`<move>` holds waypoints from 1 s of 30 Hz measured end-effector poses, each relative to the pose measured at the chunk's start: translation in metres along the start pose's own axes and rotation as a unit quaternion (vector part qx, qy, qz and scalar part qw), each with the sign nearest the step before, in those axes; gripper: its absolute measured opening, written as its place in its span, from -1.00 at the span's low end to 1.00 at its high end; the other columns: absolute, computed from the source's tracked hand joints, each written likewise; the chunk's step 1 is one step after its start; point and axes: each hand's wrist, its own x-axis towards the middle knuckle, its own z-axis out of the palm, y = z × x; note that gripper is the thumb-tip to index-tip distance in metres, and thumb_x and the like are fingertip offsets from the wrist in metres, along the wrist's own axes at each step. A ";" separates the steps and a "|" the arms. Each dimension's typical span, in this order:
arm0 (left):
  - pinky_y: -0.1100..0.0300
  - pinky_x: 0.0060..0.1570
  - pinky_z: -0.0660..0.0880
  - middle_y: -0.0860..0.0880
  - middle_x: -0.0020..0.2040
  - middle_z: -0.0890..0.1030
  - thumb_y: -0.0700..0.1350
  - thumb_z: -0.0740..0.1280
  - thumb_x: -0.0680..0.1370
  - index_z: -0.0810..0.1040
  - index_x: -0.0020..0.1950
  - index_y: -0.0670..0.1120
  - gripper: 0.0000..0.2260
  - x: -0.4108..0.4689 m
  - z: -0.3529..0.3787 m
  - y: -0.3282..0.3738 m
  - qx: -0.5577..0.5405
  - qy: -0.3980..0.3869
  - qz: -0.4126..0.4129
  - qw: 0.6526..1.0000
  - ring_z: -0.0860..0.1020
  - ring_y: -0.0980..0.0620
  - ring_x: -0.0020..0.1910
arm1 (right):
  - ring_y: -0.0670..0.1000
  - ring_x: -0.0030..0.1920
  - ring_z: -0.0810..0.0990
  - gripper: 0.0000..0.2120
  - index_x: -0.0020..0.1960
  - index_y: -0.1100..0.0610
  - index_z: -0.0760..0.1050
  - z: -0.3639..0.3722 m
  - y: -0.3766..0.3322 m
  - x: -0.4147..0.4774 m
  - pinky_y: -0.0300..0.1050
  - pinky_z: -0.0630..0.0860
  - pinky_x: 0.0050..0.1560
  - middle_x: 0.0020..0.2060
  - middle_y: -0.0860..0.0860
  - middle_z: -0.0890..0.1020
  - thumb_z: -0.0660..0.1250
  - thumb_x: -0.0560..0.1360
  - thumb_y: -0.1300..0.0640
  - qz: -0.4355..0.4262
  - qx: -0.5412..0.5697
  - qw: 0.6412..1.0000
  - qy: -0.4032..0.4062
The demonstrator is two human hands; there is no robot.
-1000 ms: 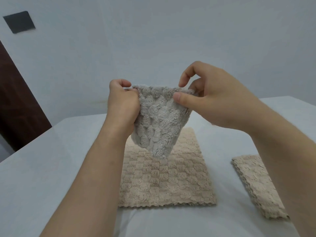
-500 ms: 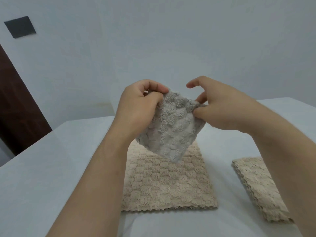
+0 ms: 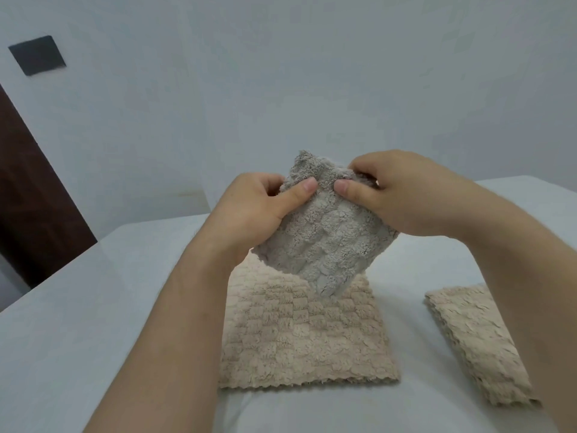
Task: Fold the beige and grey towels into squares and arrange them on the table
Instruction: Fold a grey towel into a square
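Above flat beige towel (image 3: 306,339), left hand (image 3: 253,214) and right hand (image 3: 402,198) pinch grey towel (image 3: 324,242); folded towel (image 3: 477,342) beside.

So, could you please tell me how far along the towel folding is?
Done, by the look of it: one beige towel lies square in the middle and a second beige towel sits folded to its right. In hand: the grey towel, pinched near its top by the left hand and right hand, above the table. Left: finishing its fold and laying it down.
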 end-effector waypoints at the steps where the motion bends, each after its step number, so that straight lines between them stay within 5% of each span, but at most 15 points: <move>1: -0.10 0.06 0.66 -0.07 -0.10 0.75 0.16 0.46 0.53 0.70 0.00 -0.11 -0.67 0.000 0.001 0.001 0.003 0.001 0.006 1.000 0.73 -0.05 -0.11 | -0.04 -0.28 0.50 -0.60 -0.18 0.11 0.42 0.001 0.002 0.001 -0.09 0.36 -0.31 -0.29 0.02 0.54 0.19 0.63 -0.18 0.001 0.001 1.000 -0.002; 4: 0.07 -0.20 0.64 0.02 -0.27 0.69 0.19 0.38 0.58 0.62 -0.10 -0.09 -0.65 0.001 0.006 0.003 0.041 0.025 0.054 0.997 0.66 0.09 -0.29 | -0.06 -0.32 0.50 -0.59 -0.21 0.10 0.40 0.002 0.006 0.002 -0.10 0.33 -0.35 -0.31 0.01 0.54 0.18 0.63 -0.19 0.010 -0.002 1.000 -0.012; 7: 0.34 -0.45 0.32 0.16 -0.44 0.48 0.23 0.31 0.61 0.44 -0.26 0.01 -0.62 0.005 0.007 0.000 0.135 0.067 0.099 0.984 0.42 0.24 -0.47 | -0.04 -0.48 0.54 -0.60 -0.21 0.09 0.43 0.001 0.008 0.003 -0.14 0.45 -0.50 -0.36 0.02 0.55 0.21 0.62 -0.20 0.030 0.029 0.999 -0.018; 9: 0.31 -0.45 0.25 0.12 -0.41 0.42 0.26 0.26 0.62 0.38 -0.28 0.02 -0.59 0.007 0.007 -0.002 0.181 0.080 0.116 0.973 0.39 0.21 -0.45 | -0.01 -0.49 0.60 -0.65 -0.16 0.05 0.50 0.002 0.007 0.002 -0.16 0.51 -0.54 -0.33 -0.01 0.60 0.24 0.60 -0.21 0.039 0.057 0.997 -0.021; 13: 0.12 -0.37 0.26 0.06 -0.36 0.42 0.23 0.27 0.63 0.36 -0.28 -0.04 -0.57 0.009 0.005 -0.004 0.210 0.109 0.102 0.966 0.38 0.07 -0.39 | -0.10 -0.26 0.66 -0.69 0.17 -0.10 0.51 0.015 0.006 0.004 -0.11 0.58 -0.33 -0.14 -0.12 0.68 0.29 0.56 -0.27 0.070 0.110 0.991 -0.003; 18: -0.13 -0.19 0.62 -0.15 -0.15 0.66 0.17 0.32 0.63 0.56 -0.07 -0.20 -0.59 0.020 -0.007 -0.024 -0.002 0.222 -0.052 0.974 0.65 -0.14 -0.19 | -0.03 -0.05 0.58 -0.44 0.49 -0.03 0.20 0.039 -0.004 0.002 -0.05 0.48 -0.09 0.06 -0.01 0.59 0.15 0.61 -0.28 0.085 0.081 0.993 0.003; 21: 0.08 -0.34 0.65 -0.08 0.00 0.71 0.09 0.36 0.64 0.62 0.09 -0.12 -0.72 0.023 -0.015 -0.035 -0.230 0.247 -0.160 0.928 0.72 -0.10 -0.09 | -0.08 -0.09 0.61 -0.52 0.38 -0.06 0.25 0.042 -0.019 -0.003 -0.01 0.58 -0.04 -0.02 -0.04 0.62 0.12 0.60 -0.33 0.071 0.096 0.993 -0.022; 24: 0.07 -0.31 0.67 -0.05 0.03 0.73 0.03 0.39 0.63 0.62 0.19 -0.12 -0.75 0.025 -0.018 -0.042 -0.380 0.271 -0.184 0.865 0.74 -0.06 -0.11 | -0.10 -0.18 0.64 -0.59 0.22 -0.13 0.26 0.043 -0.032 -0.008 -0.02 0.61 -0.10 -0.10 -0.08 0.66 0.17 0.55 -0.38 0.048 0.097 0.992 -0.068; 30: 0.10 -0.24 0.67 0.01 -0.02 0.75 0.02 0.37 0.64 0.63 0.06 -0.05 -0.85 0.026 -0.014 -0.040 -0.440 0.289 -0.172 0.832 0.74 -0.01 -0.14 | -0.06 -0.24 0.64 -0.58 0.10 -0.09 0.20 0.063 -0.048 -0.014 0.05 0.61 -0.15 -0.21 -0.07 0.66 0.27 0.51 -0.35 0.025 0.077 0.995 -0.051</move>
